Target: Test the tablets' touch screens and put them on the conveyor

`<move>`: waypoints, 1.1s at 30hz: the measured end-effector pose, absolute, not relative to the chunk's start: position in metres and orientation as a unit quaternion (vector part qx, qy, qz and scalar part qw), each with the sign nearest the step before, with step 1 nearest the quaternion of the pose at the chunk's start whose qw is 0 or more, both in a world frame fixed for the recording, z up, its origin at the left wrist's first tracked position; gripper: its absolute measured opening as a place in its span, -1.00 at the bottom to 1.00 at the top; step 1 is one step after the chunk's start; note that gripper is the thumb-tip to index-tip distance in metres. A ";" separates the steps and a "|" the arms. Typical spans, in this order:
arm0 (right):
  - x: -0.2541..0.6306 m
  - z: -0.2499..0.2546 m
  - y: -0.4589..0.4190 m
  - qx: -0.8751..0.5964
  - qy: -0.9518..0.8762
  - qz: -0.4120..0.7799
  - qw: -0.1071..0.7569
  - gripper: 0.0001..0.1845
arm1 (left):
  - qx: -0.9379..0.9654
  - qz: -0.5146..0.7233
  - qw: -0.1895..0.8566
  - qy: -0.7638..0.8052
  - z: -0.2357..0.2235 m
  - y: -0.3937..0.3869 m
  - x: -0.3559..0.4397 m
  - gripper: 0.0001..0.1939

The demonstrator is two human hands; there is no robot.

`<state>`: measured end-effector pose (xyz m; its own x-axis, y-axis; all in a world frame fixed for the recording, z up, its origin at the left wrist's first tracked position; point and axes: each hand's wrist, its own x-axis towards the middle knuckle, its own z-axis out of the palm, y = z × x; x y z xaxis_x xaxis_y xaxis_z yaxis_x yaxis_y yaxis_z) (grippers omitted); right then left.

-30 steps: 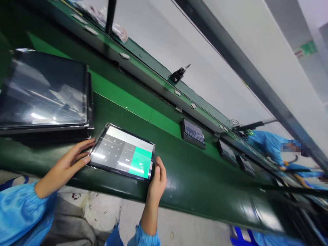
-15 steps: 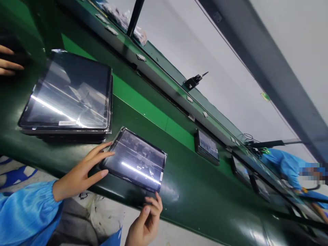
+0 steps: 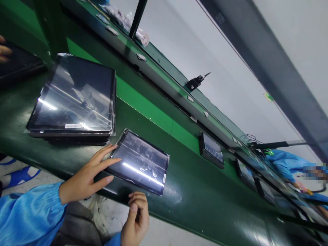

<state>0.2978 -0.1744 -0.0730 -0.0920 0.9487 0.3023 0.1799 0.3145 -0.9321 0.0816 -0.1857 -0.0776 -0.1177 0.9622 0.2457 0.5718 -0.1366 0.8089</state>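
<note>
With 12 o'clock taken as the top of the view and bearings read from the small tablet (image 3: 143, 160), notes run as follows. Small tablet lies flat on the green bench (image 3: 200, 205), screen up and dark; a bright streak of glare crosses it, and a white label (image 3: 164, 178) sits at its 4 o'clock edge. Left hand (image 3: 89, 174) at 9 o'clock: open, fingers spread, two fingertips over the tablet's near-left border; firm contact cannot be told. Right hand (image 3: 135, 217) at 6 o'clock: apart from the tablet, fingers curled inward, thumb near them; cannot tell whether it is fully closed or has something inside.

At 10 o'clock, just beside the tablet, stands a stack of larger tablets (image 3: 79, 92), the top one glossy. Farther out that way, another person's hand (image 3: 5, 51) is at a dark flat object (image 3: 20, 65). At 3 o'clock, well apart: a small stack of tablets (image 3: 211, 150). Between 1 and 2 o'clock: a black plug (image 3: 195, 82) on the shelf (image 3: 164, 80).
</note>
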 end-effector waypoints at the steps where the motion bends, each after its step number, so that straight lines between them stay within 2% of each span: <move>1: 0.298 -0.074 -0.175 -0.446 -0.634 0.387 0.499 -0.72 | 0.627 0.422 0.226 0.615 -0.077 -0.186 0.082 -0.54; 8: 0.302 -0.081 -0.177 -0.454 -0.581 0.419 0.531 -0.55 | 0.650 0.401 0.218 0.607 -0.081 -0.186 0.082 -0.53; 15: 0.295 -0.065 -0.173 -0.464 -0.608 0.416 0.492 -0.67 | 0.647 0.403 0.224 0.607 -0.081 -0.186 0.083 -0.50; 26: 0.296 -0.083 -0.181 -0.454 -0.568 0.424 0.540 -0.50 | 0.686 0.359 0.181 0.607 -0.082 -0.184 0.084 -0.54; 29: 0.295 -0.079 -0.180 -0.449 -0.574 0.420 0.541 -0.52 | 0.696 0.344 0.163 0.609 -0.082 -0.183 0.087 -0.53; 33: 0.288 -0.070 -0.179 -0.457 -0.578 0.416 0.533 -0.70 | 0.666 0.383 0.168 0.617 -0.084 -0.185 0.089 -0.43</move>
